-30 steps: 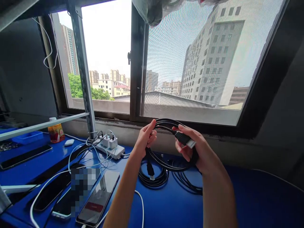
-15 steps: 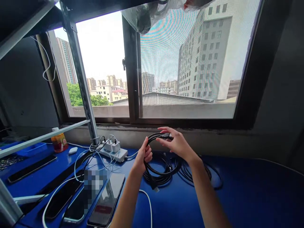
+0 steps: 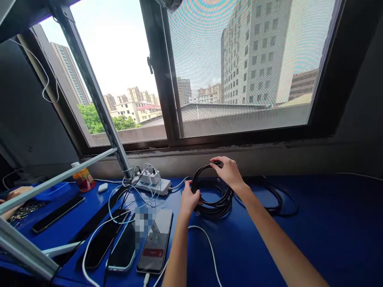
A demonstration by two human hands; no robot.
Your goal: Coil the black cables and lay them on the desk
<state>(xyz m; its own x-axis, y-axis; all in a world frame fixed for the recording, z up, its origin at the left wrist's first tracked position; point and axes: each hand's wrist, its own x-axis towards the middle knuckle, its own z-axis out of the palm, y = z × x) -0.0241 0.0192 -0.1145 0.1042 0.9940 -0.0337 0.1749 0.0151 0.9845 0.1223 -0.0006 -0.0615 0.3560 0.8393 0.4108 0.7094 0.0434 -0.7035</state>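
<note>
A black cable is wound into a coil (image 3: 213, 199) on the blue table (image 3: 314, 247) below the window. My left hand (image 3: 189, 198) grips the coil's left side, low near the table. My right hand (image 3: 228, 172) holds the top loop of the coil, raised a little. More black cable (image 3: 277, 201) trails loose to the right of the coil.
Three phones (image 3: 155, 241) lie at the front left with white charging leads (image 3: 203, 235) running to a white power strip (image 3: 151, 183). Another phone (image 3: 56, 213), a small bottle (image 3: 83, 178) and a metal shelf post (image 3: 98, 107) stand at the left. Another person's hand (image 3: 13, 197) shows at the far left.
Both hands have lowered the cable coil from in front of the window down onto the table. The plug end that my right hand held is out of sight now.
</note>
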